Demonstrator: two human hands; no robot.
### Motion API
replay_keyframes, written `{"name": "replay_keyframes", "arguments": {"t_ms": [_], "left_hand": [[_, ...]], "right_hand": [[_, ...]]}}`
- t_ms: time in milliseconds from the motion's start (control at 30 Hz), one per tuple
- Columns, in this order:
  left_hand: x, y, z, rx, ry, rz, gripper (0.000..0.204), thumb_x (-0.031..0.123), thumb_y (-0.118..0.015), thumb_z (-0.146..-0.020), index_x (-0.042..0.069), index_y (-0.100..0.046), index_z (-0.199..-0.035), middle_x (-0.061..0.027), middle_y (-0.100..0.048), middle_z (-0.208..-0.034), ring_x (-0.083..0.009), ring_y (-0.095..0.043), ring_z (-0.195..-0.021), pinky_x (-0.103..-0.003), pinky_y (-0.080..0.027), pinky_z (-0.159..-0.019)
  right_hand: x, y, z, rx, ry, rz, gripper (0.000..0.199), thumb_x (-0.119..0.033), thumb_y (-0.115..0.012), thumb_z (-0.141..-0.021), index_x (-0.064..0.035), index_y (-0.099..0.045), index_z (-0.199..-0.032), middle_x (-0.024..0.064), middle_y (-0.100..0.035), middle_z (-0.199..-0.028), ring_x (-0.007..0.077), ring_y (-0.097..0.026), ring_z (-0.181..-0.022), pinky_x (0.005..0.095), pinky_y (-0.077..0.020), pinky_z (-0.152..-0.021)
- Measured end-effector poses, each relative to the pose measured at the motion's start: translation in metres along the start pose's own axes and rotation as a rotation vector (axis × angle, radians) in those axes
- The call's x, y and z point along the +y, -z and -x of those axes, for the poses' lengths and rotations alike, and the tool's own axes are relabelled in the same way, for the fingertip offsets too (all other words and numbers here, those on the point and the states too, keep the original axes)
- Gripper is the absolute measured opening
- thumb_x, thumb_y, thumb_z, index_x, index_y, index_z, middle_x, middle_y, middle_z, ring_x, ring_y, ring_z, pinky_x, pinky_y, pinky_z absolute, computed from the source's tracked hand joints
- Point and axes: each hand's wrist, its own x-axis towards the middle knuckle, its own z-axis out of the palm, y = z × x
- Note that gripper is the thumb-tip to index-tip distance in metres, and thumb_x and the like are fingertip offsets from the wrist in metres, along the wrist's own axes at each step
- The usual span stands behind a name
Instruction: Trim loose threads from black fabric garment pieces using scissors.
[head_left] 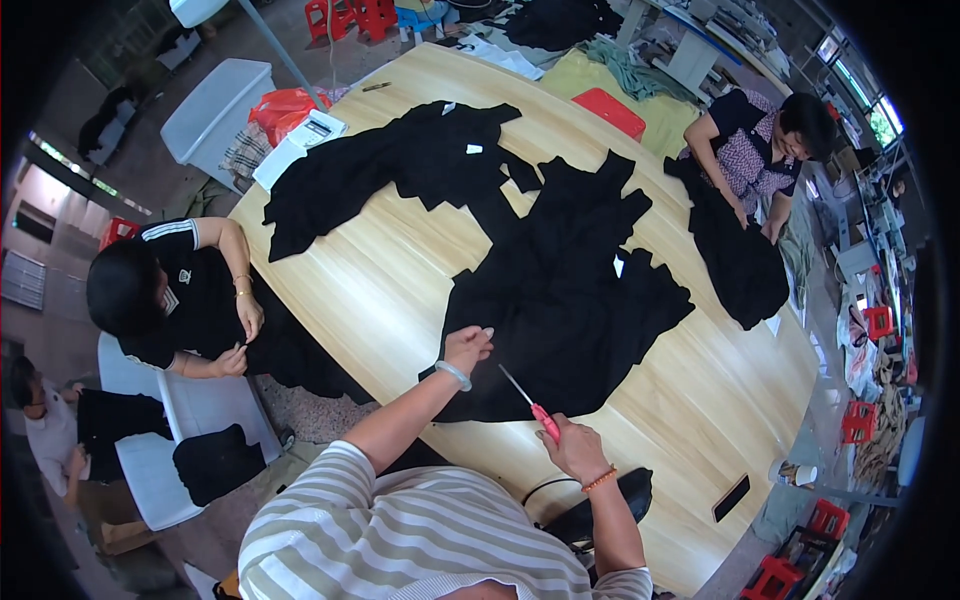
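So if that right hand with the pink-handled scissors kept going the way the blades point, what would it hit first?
Most likely the black garment pile on the wooden table: the right hand aims the scissors up-left at its near edge, though depth is hard to judge.

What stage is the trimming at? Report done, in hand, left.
Done: cannot tell; no finished stack is distinguishable.
In hand: the left hand pinches the edge of the black garment pile, and the right hand holds pink-handled scissors pointed at it.
Left: another black pile lies untouched across the wooden table.

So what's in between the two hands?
In the head view, black fabric lies between the left hand and the right hand, and the thin blade of the pink-handled scissors held by the right hand crosses it.
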Motion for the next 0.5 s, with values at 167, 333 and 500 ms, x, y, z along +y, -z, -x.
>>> {"name": "replay_keyframes", "arguments": {"t_ms": [167,333,500], "left_hand": [[0.032,-0.021,0.029,-0.057,-0.249,0.103,0.010,0.013,-0.071,-0.089,0.009,-0.063,-0.085,0.0033,-0.057,-0.075,-0.0076,-0.058,-0.067,-0.025,-0.054,-0.066],[0.097,-0.113,0.145,-0.480,-0.548,-0.267,0.020,0.015,-0.070,-0.089,0.001,-0.064,-0.075,0.0015,-0.060,-0.067,-0.0032,-0.048,-0.062,-0.022,-0.042,-0.056],[0.064,-0.156,0.217,-1.193,-0.902,-0.273,0.013,0.014,-0.065,-0.086,0.002,-0.063,-0.081,-0.0122,-0.063,-0.078,-0.0326,-0.061,-0.077,-0.039,-0.047,-0.073]], "right_hand": [[0.002,-0.016,0.010,-0.193,0.101,-0.023,0.035,-0.035,-0.061,-0.089,-0.0063,-0.059,-0.110,0.0211,-0.068,-0.088,0.0412,-0.065,-0.086,0.0491,-0.0502,-0.079],[0.000,-0.043,-0.035,0.279,0.266,-0.226,0.035,-0.027,-0.059,-0.089,-0.0044,-0.058,-0.116,0.0199,-0.069,-0.091,0.0376,-0.067,-0.087,0.0479,-0.0506,-0.078],[0.082,-0.039,0.050,0.681,0.163,-0.491,0.033,-0.027,-0.060,-0.090,-0.0038,-0.058,-0.114,0.0142,-0.067,-0.087,0.0284,-0.065,-0.080,0.0417,-0.0495,-0.071]]}}
